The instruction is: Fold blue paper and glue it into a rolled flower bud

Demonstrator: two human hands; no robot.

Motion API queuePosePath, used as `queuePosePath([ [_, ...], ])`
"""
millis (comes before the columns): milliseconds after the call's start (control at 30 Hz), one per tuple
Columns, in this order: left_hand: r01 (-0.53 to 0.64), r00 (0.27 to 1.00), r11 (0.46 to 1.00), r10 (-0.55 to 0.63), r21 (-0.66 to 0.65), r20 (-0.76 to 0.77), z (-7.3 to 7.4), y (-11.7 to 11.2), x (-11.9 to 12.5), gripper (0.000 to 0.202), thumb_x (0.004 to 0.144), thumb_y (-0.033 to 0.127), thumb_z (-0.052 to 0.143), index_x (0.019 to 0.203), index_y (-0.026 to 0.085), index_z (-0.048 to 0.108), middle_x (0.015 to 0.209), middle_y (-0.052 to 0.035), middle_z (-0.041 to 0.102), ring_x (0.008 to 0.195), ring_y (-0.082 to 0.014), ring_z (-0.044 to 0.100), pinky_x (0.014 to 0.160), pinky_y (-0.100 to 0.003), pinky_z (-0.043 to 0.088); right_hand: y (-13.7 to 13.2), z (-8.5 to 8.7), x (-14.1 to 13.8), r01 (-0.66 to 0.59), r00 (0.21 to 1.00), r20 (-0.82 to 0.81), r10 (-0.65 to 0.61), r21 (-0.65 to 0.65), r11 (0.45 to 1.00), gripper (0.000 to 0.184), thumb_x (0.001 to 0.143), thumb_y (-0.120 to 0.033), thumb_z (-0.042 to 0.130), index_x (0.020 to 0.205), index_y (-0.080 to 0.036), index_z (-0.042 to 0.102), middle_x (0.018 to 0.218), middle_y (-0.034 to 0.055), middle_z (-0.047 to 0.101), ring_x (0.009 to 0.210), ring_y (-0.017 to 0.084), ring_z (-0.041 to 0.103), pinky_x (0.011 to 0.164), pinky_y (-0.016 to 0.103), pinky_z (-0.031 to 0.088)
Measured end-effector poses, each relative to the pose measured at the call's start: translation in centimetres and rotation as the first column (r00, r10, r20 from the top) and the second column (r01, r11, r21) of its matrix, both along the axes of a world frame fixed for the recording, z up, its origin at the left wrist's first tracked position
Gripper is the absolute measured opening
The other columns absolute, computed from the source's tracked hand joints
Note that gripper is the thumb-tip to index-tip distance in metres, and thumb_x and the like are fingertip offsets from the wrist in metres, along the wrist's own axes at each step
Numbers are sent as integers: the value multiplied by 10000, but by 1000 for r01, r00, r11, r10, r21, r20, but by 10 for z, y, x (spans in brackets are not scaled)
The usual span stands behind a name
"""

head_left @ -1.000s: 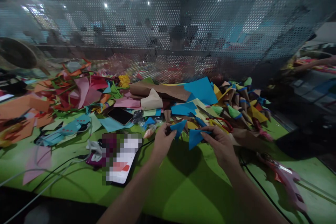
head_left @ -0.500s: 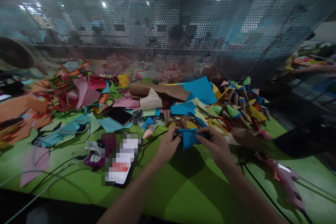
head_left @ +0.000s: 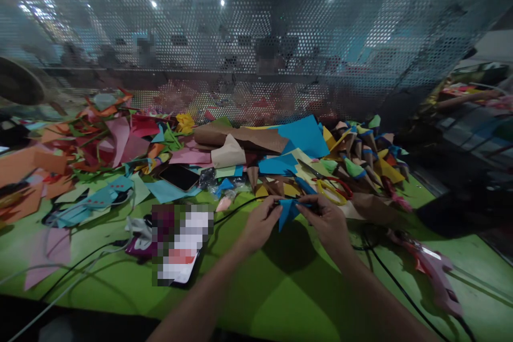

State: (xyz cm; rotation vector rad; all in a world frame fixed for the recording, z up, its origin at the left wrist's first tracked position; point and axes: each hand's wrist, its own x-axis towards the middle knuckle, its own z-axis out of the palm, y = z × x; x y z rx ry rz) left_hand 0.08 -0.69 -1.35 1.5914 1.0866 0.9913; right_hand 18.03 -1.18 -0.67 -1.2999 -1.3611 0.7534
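Between my two hands is a small piece of blue felt (head_left: 287,212), with a pointed part hanging down. My left hand (head_left: 261,220) pinches its left side, thumb against fingers. On the other side, my right hand (head_left: 325,219) grips the right edge the same way. The fingertips cover much of the upper edge. Just beyond the hands lie scissors with yellow and red handles (head_left: 332,192) and a blue-handled tool (head_left: 306,187), partly behind my right hand.
A pink glue gun (head_left: 435,272) with its cord lies at right. Left of my hands are a lit phone (head_left: 184,256) and a dark phone (head_left: 179,177). Felt scraps (head_left: 132,139) and brown cones (head_left: 360,155) pile along the back, before a perforated metal screen (head_left: 240,26).
My hands have drawn closer together on the blue felt, and its hanging part now looks narrower and more pointed. The view has shifted slightly.
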Motion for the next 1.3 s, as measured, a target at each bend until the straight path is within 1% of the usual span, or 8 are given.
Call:
queuePosePath([
  [133,10,1000,1000,-9,-11,20,-6,0,1,247,927,350,511,1118,218,597,1052,-42,674,972,-208,625,859,-308,481,0,-1,-1,7,999,37,-8,41,999,276,743,-451,745,820,-191,699,751,46,701,638,185,595,575,301,475],
  [300,17,995,1000,-17,-4,98,-15,4,3,189,899,256,538,1073,200,586,986,-50,678,915,-198,647,822,-293,492,0,-4,1,-21,998,67,19,37,999,227,761,-382,732,883,-196,686,780,38,679,651,174,572,600,295,467],
  [467,-37,994,999,34,21,108,-16,7,1,159,898,225,515,1033,197,595,970,-48,667,919,-197,639,814,-287,482,6,-5,6,-15,999,32,16,-20,1000,398,706,-398,779,1016,-190,642,879,47,654,654,159,544,593,288,460],
  [667,-21,994,999,17,32,105,-17,7,-1,172,905,246,509,1048,200,592,970,-47,655,912,-199,625,809,-290,473,10,-5,9,-111,993,-65,102,-159,981,369,705,-510,746,860,-178,698,726,28,644,641,165,546,566,280,442],
  [900,-29,998,999,28,14,60,-8,5,-1,155,914,269,489,1023,197,573,984,-42,634,935,-193,590,839,-298,457,8,-9,9,-92,995,-54,86,-124,988,311,724,-492,744,728,-188,679,614,-11,569,568,143,481,526,270,388],
  [1033,-1,998,996,7,-86,66,-9,3,2,184,923,350,485,1041,212,511,856,0,563,744,-148,554,623,-239,448,8,-11,8,-112,993,-56,107,-93,989,286,735,-472,745,718,-195,676,631,-10,581,591,150,498,547,272,402],
  [1133,16,995,988,-1,-155,98,-14,4,3,164,931,377,459,957,216,472,712,50,458,531,-108,435,466,-216,346,7,-10,7,-144,989,-34,141,-93,985,272,750,-460,735,731,-196,673,636,-8,600,605,156,520,561,272,412],
  [1300,-50,996,997,54,63,-69,-20,6,0,106,923,288,481,850,211,480,742,32,505,686,-133,488,634,-244,380,4,-5,4,-203,978,37,208,-97,974,269,740,-415,738,901,-201,715,839,35,710,760,207,625,685,311,479],
])
